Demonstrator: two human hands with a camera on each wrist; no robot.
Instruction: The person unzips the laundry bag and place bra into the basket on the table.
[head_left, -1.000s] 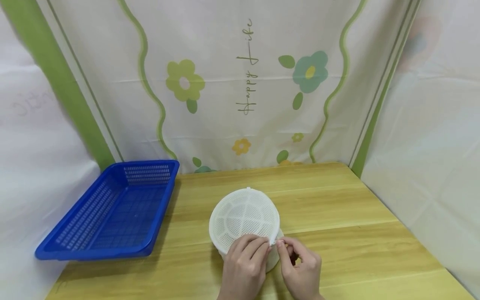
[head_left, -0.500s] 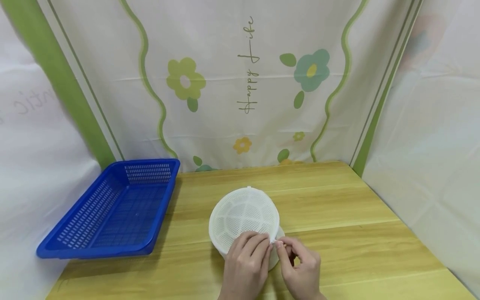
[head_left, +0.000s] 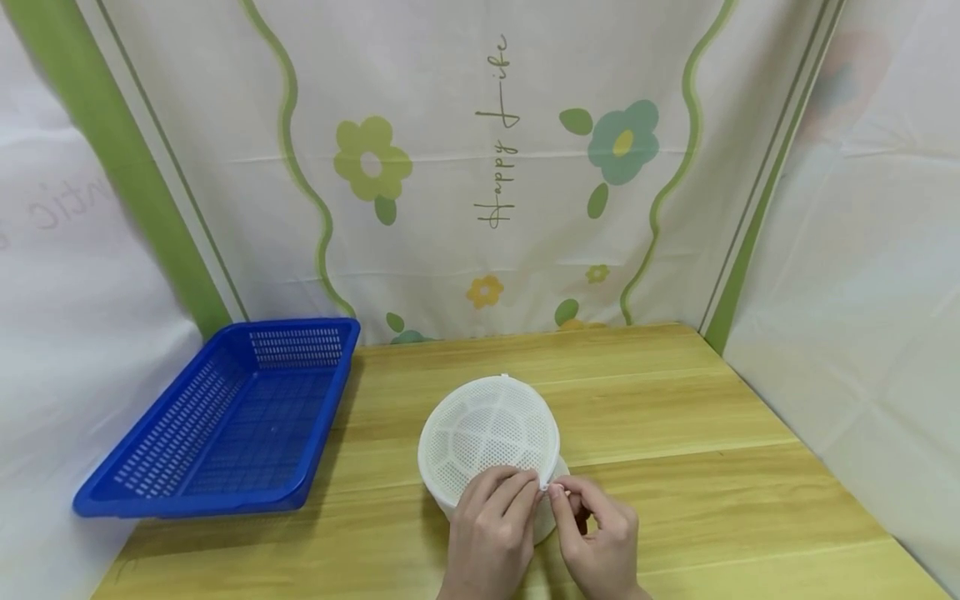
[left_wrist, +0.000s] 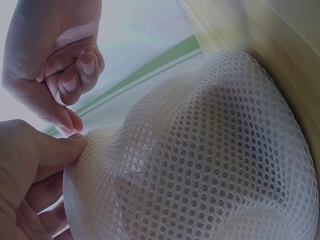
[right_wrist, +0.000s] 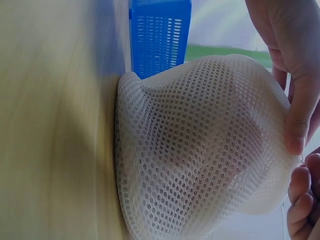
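Observation:
A round white mesh laundry bag (head_left: pixel 487 425) stands on the wooden table, its flat top tilted and stiffened by a ring and cross bands. My left hand (head_left: pixel 489 529) grips the bag's near right rim, fingers on top and thumb on the side, as the left wrist view shows. Right beside it, my right hand (head_left: pixel 598 533) pinches thumb and forefinger at the end of the rim's zipper; the small piece between the fingertips is mostly hidden. Soft, creased mesh sides (right_wrist: pixel 195 130) show in the right wrist view, with dim shapes behind them.
A blue plastic basket (head_left: pixel 303 433) with slotted walls stands at the left of the wooden table (head_left: pixel 712 483). Behind the table hangs a white curtain (head_left: pixel 435 100) printed with flowers, and white sheets enclose both sides.
The bag has turned slightly, its small far-rim tab now further right. Both hands stay at the same spot on the rim, the right one shifting only a little.

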